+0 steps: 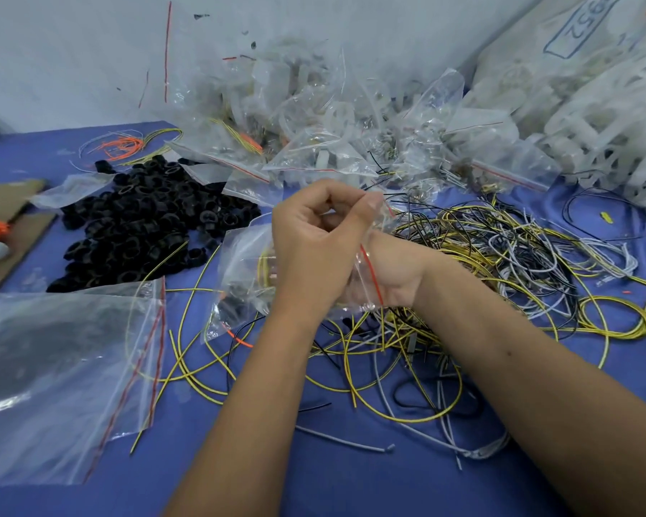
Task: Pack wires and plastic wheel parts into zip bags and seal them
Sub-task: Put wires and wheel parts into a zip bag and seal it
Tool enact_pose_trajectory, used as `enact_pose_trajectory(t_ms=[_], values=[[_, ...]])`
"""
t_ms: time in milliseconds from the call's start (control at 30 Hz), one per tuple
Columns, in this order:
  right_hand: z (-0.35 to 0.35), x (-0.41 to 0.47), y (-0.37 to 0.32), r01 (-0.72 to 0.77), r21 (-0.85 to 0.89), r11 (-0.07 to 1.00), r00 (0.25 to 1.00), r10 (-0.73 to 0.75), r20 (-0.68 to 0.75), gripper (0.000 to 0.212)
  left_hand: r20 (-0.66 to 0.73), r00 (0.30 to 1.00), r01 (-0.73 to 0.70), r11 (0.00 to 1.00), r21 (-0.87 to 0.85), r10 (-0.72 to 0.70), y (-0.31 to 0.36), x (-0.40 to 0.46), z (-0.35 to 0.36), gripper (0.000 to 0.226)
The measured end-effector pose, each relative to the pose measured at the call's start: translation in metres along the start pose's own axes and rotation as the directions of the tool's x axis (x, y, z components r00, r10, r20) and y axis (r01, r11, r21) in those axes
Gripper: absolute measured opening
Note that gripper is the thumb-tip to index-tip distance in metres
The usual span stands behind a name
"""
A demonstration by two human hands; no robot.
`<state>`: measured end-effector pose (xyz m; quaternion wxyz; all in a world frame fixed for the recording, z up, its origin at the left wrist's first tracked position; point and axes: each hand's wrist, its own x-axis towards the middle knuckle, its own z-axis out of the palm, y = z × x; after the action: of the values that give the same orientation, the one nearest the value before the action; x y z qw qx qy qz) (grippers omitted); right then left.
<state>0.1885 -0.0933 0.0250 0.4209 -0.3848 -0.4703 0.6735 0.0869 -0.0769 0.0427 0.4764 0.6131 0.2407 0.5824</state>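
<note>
my left hand (310,251) and right hand (385,278) both pinch the zip bag (239,281), loaded with yellow wire and black parts, at its red seal. many filled bags (314,143) lie behind; loose wires (500,255) and black wheel parts (146,218) remain on the surface (351,479)

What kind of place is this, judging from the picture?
Probably a small-parts packing bench in a workshop: a heap of black plastic wheel parts, loose wires, and a pile of filled zip bags on a blue table.

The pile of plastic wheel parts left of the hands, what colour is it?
Black, seen in the head view: the wheel parts lie heaped on the blue table cover.
</note>
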Motion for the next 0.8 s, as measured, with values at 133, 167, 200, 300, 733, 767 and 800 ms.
enact_pose_trajectory(t_ms=[133, 167, 200, 300, 733, 767, 800], values=[[0.013, 0.008, -0.018, -0.125, -0.144, 0.982, 0.967, 0.153, 0.203, 0.033, 0.011, 0.998, -0.063, 0.996, -0.062, 0.063, 0.006, 0.004, -0.008, 0.024], [0.016, 0.009, -0.023, -0.139, -0.165, 0.976, 0.967, 0.170, 0.192, 0.029, 0.005, 0.997, -0.078, 0.995, -0.068, 0.078, 0.007, 0.006, -0.009, 0.024], [0.018, 0.013, -0.024, -0.137, -0.187, 0.973, 0.974, 0.167, 0.151, 0.024, -0.009, 0.996, -0.091, 0.993, -0.069, 0.091, 0.007, 0.007, -0.011, 0.023], [0.018, 0.025, -0.022, -0.148, -0.255, 0.956, 0.986, 0.162, 0.034, 0.027, -0.102, 0.991, -0.087, 0.995, -0.042, 0.082, 0.003, 0.010, -0.013, 0.023], [-0.014, 0.001, -0.030, -0.093, -0.571, 0.816, 0.950, -0.100, -0.297, 0.037, -0.206, 0.978, 0.079, 0.973, 0.216, -0.033, -0.033, -0.005, -0.002, 0.018], [-0.018, -0.004, -0.030, -0.112, -0.584, 0.804, 0.944, -0.098, -0.317, 0.030, -0.182, 0.982, 0.101, 0.963, 0.250, -0.055, -0.037, -0.007, -0.001, 0.017], [-0.022, -0.010, -0.029, -0.118, -0.583, 0.804, 0.936, -0.106, -0.336, 0.024, -0.167, 0.983, 0.122, 0.951, 0.283, -0.077, -0.041, -0.008, -0.001, 0.016]])
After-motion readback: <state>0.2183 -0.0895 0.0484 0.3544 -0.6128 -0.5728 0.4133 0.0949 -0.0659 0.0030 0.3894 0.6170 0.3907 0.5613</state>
